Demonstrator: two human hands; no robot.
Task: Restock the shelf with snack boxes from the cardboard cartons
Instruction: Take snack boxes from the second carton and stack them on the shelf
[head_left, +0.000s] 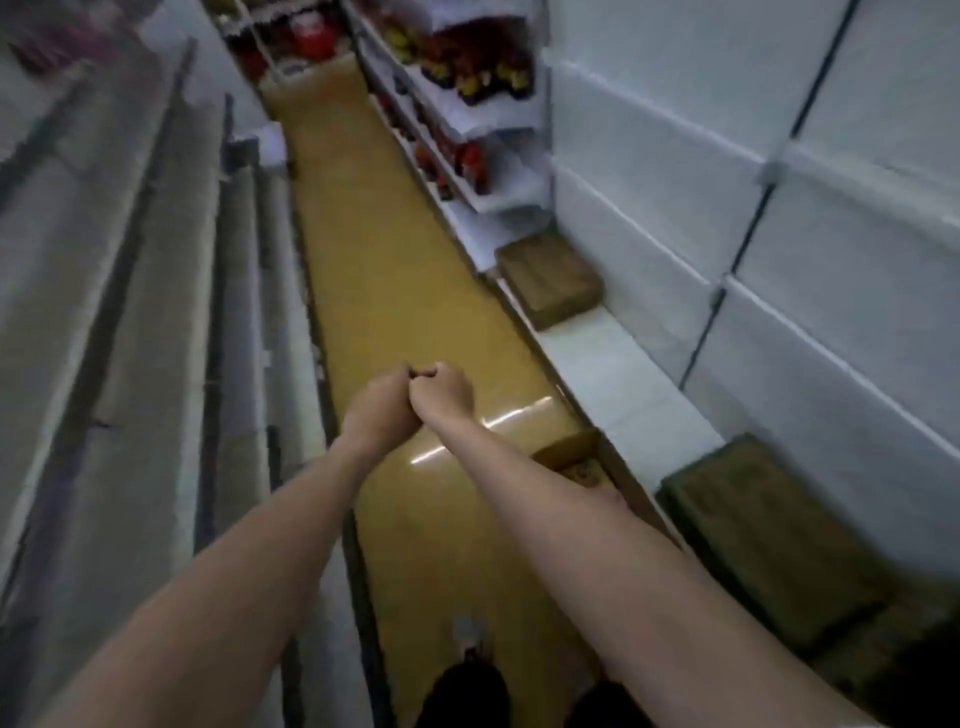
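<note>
Left hand, right hand: fists curled, touching, holding nothing.

The yellow floor ran open ahead of you — a narrow lane between shelving on both sides. On your right, the low white ledge lay bare between two brown cartons sitting on it, one far, one near. An open carton stood on the floor against that ledge, narrowing the lane beside your right arm.
</note>
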